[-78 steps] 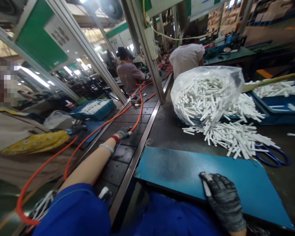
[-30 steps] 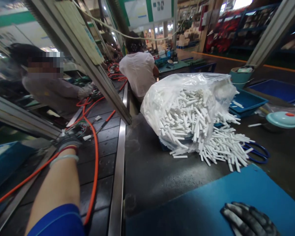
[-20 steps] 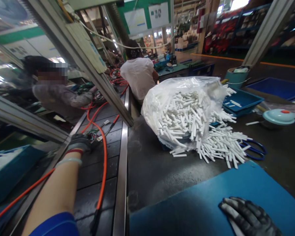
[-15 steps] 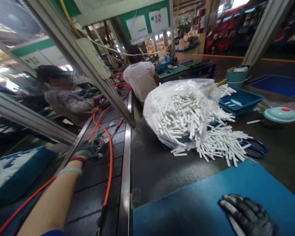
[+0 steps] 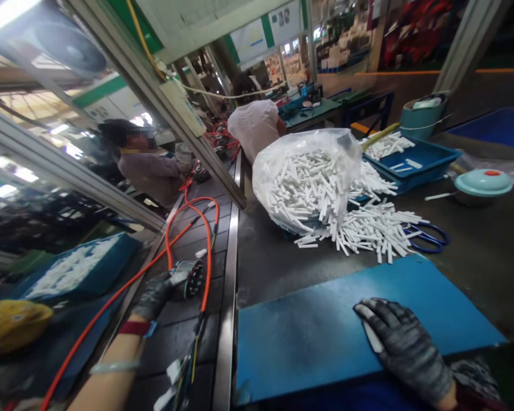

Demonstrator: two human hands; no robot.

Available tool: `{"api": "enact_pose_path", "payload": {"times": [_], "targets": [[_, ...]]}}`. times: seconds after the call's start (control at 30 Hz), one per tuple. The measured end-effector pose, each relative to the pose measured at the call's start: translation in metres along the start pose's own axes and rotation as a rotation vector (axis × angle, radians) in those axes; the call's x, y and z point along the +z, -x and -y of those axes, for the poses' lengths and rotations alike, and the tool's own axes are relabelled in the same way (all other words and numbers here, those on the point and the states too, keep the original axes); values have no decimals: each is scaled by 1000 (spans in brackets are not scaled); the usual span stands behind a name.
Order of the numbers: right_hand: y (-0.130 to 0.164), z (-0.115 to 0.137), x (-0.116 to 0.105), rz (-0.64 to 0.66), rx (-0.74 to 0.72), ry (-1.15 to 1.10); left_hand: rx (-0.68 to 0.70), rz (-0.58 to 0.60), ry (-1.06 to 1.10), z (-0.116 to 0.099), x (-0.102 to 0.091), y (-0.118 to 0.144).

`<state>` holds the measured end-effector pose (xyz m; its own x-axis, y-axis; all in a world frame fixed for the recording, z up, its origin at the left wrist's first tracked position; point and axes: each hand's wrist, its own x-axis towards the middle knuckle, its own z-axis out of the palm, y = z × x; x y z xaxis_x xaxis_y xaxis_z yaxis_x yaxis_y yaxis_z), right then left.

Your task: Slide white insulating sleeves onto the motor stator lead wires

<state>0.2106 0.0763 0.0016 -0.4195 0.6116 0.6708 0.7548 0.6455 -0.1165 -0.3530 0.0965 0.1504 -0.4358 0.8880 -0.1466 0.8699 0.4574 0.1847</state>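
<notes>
Gloved left hand point(image 5: 156, 294) closed around connector point(image 5: 187, 279) of orange cable point(image 5: 205, 251) on conveyor point(image 5: 184, 337), gloved right hand point(image 5: 405, 342) laid flat, fingers spread, on blue mat point(image 5: 308, 325), clear bag point(image 5: 304, 182) filled with white tubes point(image 5: 368, 231) spilling out, more held in blue tray point(image 5: 411, 160).

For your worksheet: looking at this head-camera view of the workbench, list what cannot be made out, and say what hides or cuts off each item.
1. The white piece under the right hand: in the head view, the glove covers most of it.
2. The connector in the left hand: the head view is too blurred to show its pins.
3. The orange cable: its far end is lost among clutter up the conveyor.
4. The scissors: blades buried under white sticks.
</notes>
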Motion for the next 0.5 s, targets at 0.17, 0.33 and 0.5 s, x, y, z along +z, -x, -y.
{"api": "enact_pose_path", "payload": {"times": [0.17,0.33,0.5], "targets": [[-2,-5,-7,56,-22,23,89,232,470,-64,15,87],[-6,-12,-13,89,-56,-8,193,436,606,-160,52,128],[-9,-19,-15,100,-79,-49,552,525,1109,-203,57,148]]}}
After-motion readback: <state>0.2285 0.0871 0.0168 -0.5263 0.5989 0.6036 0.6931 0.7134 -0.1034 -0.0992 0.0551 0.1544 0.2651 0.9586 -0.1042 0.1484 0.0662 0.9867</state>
